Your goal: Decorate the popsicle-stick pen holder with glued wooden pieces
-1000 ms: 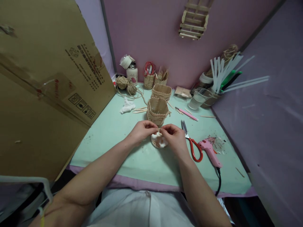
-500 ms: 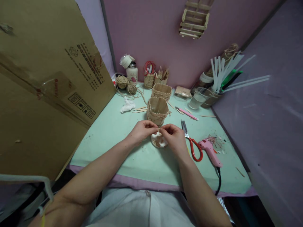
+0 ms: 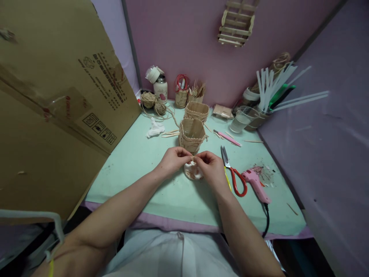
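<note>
My left hand [image 3: 176, 159] and my right hand [image 3: 209, 163] meet fingertip to fingertip, each closed in a pinch. Between them is a tiny pale piece, too small to name and mostly covered by the fingers. Just below the fingertips lies a small round white thing with reddish-brown marks [image 3: 193, 171], partly hidden by my right hand. Beyond my hands stands a woven-look wooden basket [image 3: 191, 144] with a braided rim, and a second similar basket [image 3: 196, 109] is behind it.
Red-handled scissors [image 3: 238, 182] and a pink glue gun [image 3: 256, 185] lie right of my right hand. A pink pen-like tool [image 3: 229, 139], a clear cup [image 3: 240, 122], twine balls [image 3: 150, 100] and a crumpled white tissue [image 3: 155, 128] lie farther back. A cardboard box [image 3: 66, 115] walls the left.
My hands stay almost where they were, still pinched together. My right hand has shifted very slightly, and more of a yellow strip beside the scissors shows.
</note>
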### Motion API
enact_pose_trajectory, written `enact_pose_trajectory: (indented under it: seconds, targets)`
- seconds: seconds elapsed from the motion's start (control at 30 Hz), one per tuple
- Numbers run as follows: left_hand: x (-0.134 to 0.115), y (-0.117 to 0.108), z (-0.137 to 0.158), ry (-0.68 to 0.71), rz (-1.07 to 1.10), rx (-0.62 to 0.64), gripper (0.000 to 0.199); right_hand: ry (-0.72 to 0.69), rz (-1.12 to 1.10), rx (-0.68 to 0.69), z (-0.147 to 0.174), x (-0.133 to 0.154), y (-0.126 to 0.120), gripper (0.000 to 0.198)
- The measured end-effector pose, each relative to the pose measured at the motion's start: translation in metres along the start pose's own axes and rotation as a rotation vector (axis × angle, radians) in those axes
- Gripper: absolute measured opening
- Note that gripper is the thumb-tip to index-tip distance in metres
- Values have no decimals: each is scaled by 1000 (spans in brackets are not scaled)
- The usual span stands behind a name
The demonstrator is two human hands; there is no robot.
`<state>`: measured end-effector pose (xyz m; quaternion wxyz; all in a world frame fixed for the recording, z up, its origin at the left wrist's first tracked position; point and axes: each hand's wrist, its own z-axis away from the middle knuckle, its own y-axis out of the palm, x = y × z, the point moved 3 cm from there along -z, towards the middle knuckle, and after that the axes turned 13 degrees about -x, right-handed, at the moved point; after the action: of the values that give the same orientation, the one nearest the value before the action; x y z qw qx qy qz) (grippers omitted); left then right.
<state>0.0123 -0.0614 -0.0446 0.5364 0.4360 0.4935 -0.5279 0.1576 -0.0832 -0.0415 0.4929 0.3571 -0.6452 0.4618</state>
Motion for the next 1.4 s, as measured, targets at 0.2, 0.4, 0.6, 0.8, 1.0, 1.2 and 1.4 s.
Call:
enact_pose_trajectory:
  seconds: [0.2,0.4,0.6,0.8,1.0,1.2,1.4]
  targets:
    - [-1,1,-1,-13,40,-6,16,68,-80,18,-3,-6,-2,19]
    - [0,1,-2,-12,76,19,19,98,-58,29,-5,-13,-1,18]
    - [2,2,-1,-87,84,55,19,132,-95,31,-4,-13,-2,18]
    - [2,3,1,-72,24,116,21,162,-140,37,-4,-13,-2,19]
    - [6,5,0,-70,44,131,21,150,-126,40,-3,-13,0,20]
    - [6,5,0,-60,40,149,21,149,-104,33,-2,-12,0,18]
    - [3,5,2,-81,72,146,22,152,-101,31,0,-10,0,15]
